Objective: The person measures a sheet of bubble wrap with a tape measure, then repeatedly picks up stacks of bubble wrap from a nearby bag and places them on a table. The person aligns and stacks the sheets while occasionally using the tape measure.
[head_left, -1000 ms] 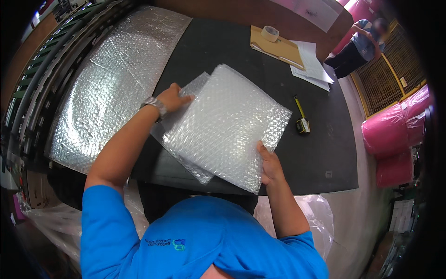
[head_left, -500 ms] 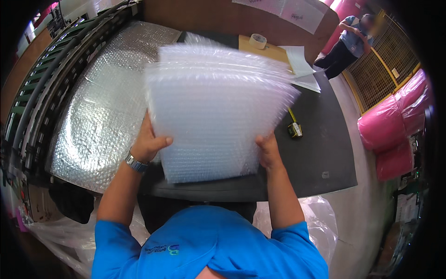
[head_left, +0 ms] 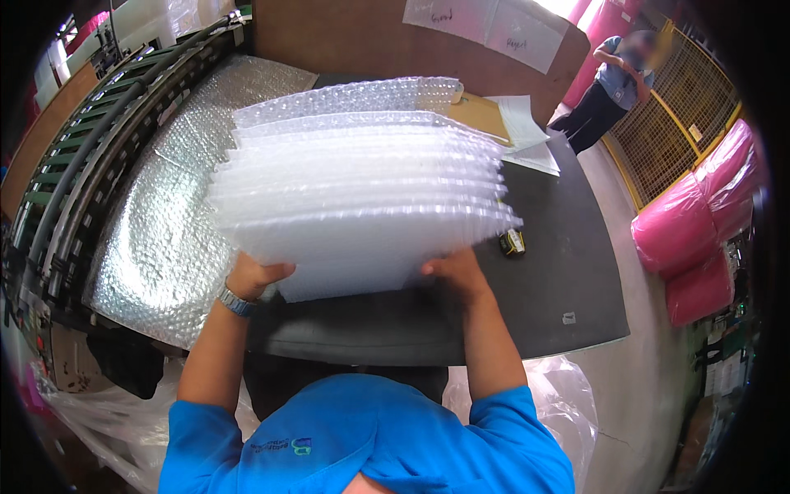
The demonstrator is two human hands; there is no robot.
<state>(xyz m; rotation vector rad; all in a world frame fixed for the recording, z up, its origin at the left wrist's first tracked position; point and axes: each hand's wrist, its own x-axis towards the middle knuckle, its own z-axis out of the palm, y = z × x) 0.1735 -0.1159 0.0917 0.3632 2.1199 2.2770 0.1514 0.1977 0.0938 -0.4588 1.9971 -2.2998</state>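
Between my two hands stands a stack of bubble wrap sheets [head_left: 354,239], tilted up over the dark table, its far edges fanned apart in layers. My left hand [head_left: 253,277] grips the near left side, thumb on the front sheet and fingers hidden behind. On the near right side, my right hand [head_left: 458,272] holds it the same way, slightly blurred. A silver watch [head_left: 236,301] is on my left wrist. Just right of the stack lies a yellow and black tape measure [head_left: 512,242], partly covered by it.
Silvery bubble sheeting [head_left: 156,239] covers the left side by a roller conveyor [head_left: 90,156]. Cardboard [head_left: 481,118] and white papers [head_left: 527,136] lie at the back of the table [head_left: 568,272]. Beyond are a person [head_left: 613,82], a yellow mesh fence [head_left: 687,115] and pink wrapped rolls [head_left: 683,214].
The stack has tipped toward me and shifted left, and its far edges have spread into separate layers. It now hides the tape roll and more of the tape measure.
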